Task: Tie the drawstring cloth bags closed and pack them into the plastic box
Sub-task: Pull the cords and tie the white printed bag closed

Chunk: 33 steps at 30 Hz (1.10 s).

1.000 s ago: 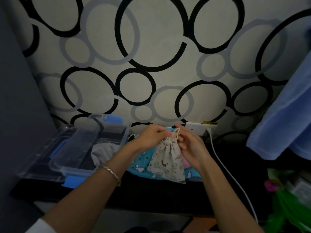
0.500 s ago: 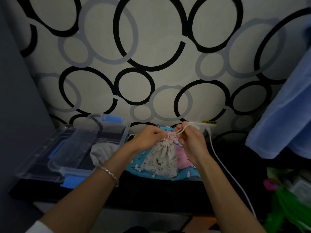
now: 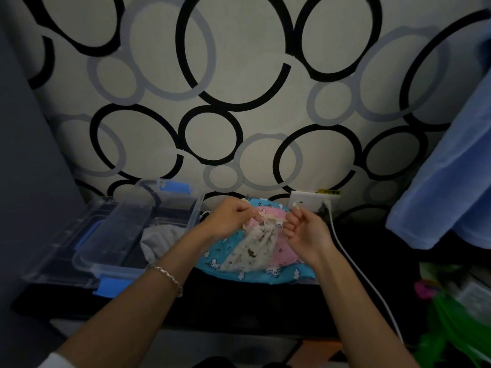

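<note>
My left hand (image 3: pixel 230 218) and right hand (image 3: pixel 305 231) each pinch one end of the drawstring (image 3: pixel 272 218), which runs left-to-right between my fingers. The cream bag (image 3: pixel 252 249) lies below it, long axis toward me. The plastic box (image 3: pixel 111 262) lies nearer my left hand.

Left hand (image 3: pixel 229 218), right hand (image 3: pixel 305 229) close together, forearms converging, each grip pinching drawstring (image 3: pixel 271 217)

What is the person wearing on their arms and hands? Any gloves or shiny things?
No gloves: the left hand and the right hand are bare, and so are both forearms. A thin silvery chain bracelet goes round the left wrist. A bit of white sleeve peeks in at the bottom corner, higher up the left arm. The right arm shows no sleeve. I can't make out any rings or a watch.
</note>
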Tool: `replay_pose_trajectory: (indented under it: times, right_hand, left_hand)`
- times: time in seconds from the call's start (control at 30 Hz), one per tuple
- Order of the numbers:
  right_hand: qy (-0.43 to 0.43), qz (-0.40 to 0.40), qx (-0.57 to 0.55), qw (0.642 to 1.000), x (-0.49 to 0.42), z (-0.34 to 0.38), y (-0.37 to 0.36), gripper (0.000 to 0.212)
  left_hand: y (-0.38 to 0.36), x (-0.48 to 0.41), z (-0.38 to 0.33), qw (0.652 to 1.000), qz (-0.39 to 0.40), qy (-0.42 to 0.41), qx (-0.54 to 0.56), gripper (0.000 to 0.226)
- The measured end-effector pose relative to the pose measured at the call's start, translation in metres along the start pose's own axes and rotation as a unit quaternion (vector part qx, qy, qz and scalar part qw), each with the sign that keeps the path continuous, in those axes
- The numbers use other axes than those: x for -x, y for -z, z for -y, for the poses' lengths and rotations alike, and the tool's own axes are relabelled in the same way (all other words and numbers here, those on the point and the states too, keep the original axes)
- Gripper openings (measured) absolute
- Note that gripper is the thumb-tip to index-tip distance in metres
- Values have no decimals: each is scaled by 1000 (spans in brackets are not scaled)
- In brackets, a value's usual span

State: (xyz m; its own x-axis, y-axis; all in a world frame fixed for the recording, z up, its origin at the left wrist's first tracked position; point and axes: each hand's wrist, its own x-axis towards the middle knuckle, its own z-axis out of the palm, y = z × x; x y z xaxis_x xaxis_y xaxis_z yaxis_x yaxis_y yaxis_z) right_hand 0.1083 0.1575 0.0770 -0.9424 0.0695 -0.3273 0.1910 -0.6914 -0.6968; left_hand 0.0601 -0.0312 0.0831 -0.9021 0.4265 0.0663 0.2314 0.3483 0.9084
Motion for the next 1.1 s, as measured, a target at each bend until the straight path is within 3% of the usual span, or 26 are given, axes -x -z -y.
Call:
replay_pose_trajectory:
  times: [0.2, 0.37, 0.47, 0.53, 0.73, 0.83, 0.93, 1.03, 1.1]
  right_hand:
    - [-4, -21, 8, 1000, -10, 3, 17, 36]
    - [-4, 7, -51, 999, -2, 4, 0, 26]
    - [72, 6, 73, 995, -9, 0, -3, 25]
    - [139, -26, 193, 971, -13, -3, -6, 16]
    - [149, -59, 328, 931, -13, -11, -11, 20]
    - [103, -72, 318, 940, -18, -13, -14, 15]
    - [51, -62, 324, 943, -16, -10, -18, 21]
    - [45, -26, 336, 940, -11, -9, -15, 22]
    - [58, -6, 364, 929, -8, -10, -15, 22]
  left_hand:
    - [1, 3, 12, 998, -20, 46, 37, 29]
    - [-12, 1, 4, 973, 26, 79, 214, 27]
    - [-14, -1, 0, 944, 46, 85, 314, 29]
    - [-14, -2, -1, 931, 51, 85, 351, 25]
    - [-19, 4, 2, 943, 5, 89, 321, 27]
    - [-24, 6, 5, 941, 11, 95, 324, 29]
    - [-26, 6, 10, 951, -1, 104, 292, 42]
    - [-29, 3, 16, 951, -34, 108, 287, 69]
    - [-31, 2, 17, 950, -65, 113, 284, 74]
